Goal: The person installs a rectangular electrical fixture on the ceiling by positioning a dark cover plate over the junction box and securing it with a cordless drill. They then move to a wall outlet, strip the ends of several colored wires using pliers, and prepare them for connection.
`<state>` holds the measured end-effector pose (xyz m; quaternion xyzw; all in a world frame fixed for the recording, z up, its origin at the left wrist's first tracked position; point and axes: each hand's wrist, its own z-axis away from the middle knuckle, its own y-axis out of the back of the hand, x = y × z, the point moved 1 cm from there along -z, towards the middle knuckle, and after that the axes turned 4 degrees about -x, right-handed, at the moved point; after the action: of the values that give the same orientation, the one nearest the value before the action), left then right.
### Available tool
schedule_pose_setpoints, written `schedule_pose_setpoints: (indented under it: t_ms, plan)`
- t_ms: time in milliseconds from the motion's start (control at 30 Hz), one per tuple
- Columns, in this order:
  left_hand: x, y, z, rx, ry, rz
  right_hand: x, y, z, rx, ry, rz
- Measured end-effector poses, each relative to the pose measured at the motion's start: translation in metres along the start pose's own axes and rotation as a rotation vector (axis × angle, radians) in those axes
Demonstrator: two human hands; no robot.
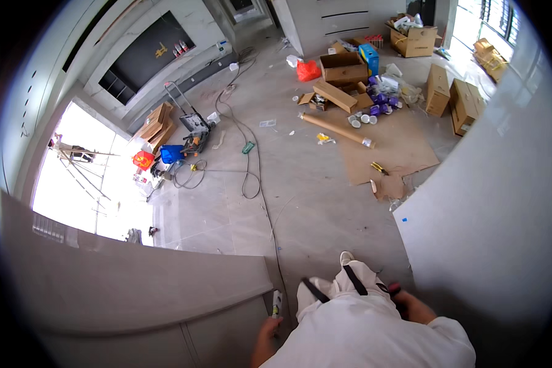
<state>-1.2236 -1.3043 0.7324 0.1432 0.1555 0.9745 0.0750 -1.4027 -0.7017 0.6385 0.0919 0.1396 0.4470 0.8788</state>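
Low in the view, my left hand (268, 328) is closed round a short spirit level (276, 303), pale with a yellow-green vial. It is held upright beside my left leg, close to the grey panel (165, 285) on the left. My right hand (413, 305) hangs by my right hip, partly behind my white shirt (368, 331). Its fingers are curled round a dark object with a reddish end (394, 287), too blurred to name. One of my light shoes (346, 257) shows on the grey tiled floor (313, 214).
A black cable (260, 184) runs along the floor ahead. Right of it lie a cardboard tube (334, 129), a cardboard sheet (405, 147), yellow-handled pliers (379, 168) and several boxes (345, 67). A white wall (497, 202) stands close on the right. A hand trolley (193, 119) stands farther left.
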Motion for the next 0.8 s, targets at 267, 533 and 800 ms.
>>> schedule_pose_setpoints:
  t_ms: [267, 533, 800]
  plan:
    - [0.156, 0.060, -0.107, -0.004, -0.001, 0.100, -0.263, 0.219, -0.075, 0.130, 0.095, -0.598]
    - [0.365, 0.189, -0.153, 0.068, -0.378, 0.231, -0.411, 0.285, -0.190, 0.216, 0.011, -0.300]
    - [0.617, 0.406, -0.284, -0.021, 0.053, 0.107, -0.662, 0.310, -0.125, -0.119, -0.056, -0.415]
